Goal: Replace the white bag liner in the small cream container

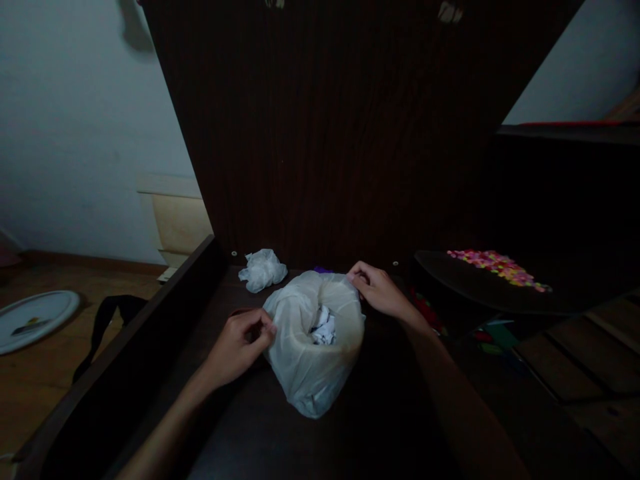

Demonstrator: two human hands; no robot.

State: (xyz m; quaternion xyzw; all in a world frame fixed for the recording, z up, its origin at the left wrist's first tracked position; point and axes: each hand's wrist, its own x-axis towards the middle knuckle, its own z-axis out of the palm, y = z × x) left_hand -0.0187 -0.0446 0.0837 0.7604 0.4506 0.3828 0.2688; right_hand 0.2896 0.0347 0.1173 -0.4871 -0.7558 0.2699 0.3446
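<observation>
A thin white plastic bag (313, 373) stands before me on the dark wooden surface, its edge folded outward over a round rim. Crumpled white paper (325, 327) lies inside it. My left hand (245, 340) pinches the bag at its left side, thumb against the fingers. At the far right of the rim, my right hand (375, 285) also has its fingers closed on the bag's edge. What container the bag covers, if any, is hidden by the plastic. Behind it to the left rests a crumpled white plastic bag (263, 270), touched by neither hand.
A dark upright wooden panel (325, 147) rises behind the bag. To the right, a dark curved shelf (435, 270) carries a pile of small pink and yellow pieces (500, 268). A raised dark side board (135, 360) runs along the left. A white oval lid-like object (55, 307) is on the floor.
</observation>
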